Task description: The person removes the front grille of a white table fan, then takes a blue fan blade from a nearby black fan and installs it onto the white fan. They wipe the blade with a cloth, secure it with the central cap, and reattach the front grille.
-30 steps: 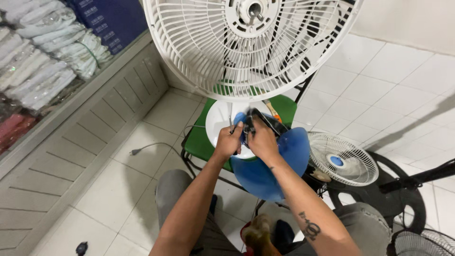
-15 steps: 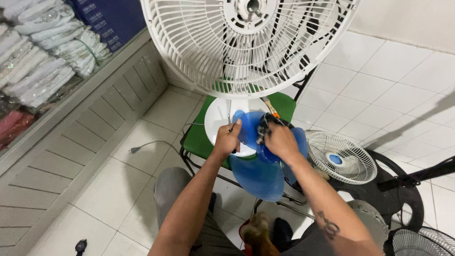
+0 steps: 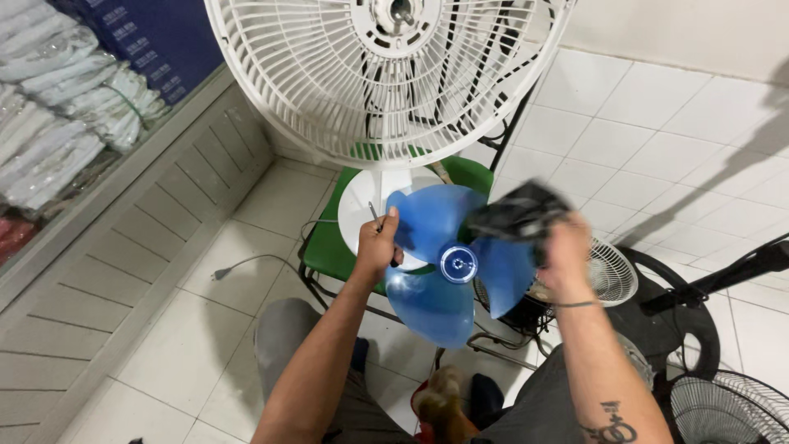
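Left hand [image 3: 380, 242] grips the blue fan blade [image 3: 448, 261] edge; right hand [image 3: 563, 251] clutches a blurred black part [image 3: 518, 212] just above.

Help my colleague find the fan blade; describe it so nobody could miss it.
Start at the big white fan guard up top. Just below it, over the green stool, the left hand grips the fan blade. It is the only see-through blue piece, three-lobed with a round hub.

— How many fan grilles can you count from up there?

— Three: the big white grille [image 3: 386, 78] at twelve o'clock, a small grille [image 3: 612, 271] at three, a dark grille [image 3: 727, 411] at five.

— And blades?

— One blue propeller [image 3: 448, 259] with three blades. My two hands, left hand [image 3: 380, 242] and right hand [image 3: 565, 251]. One green stool [image 3: 325, 247].
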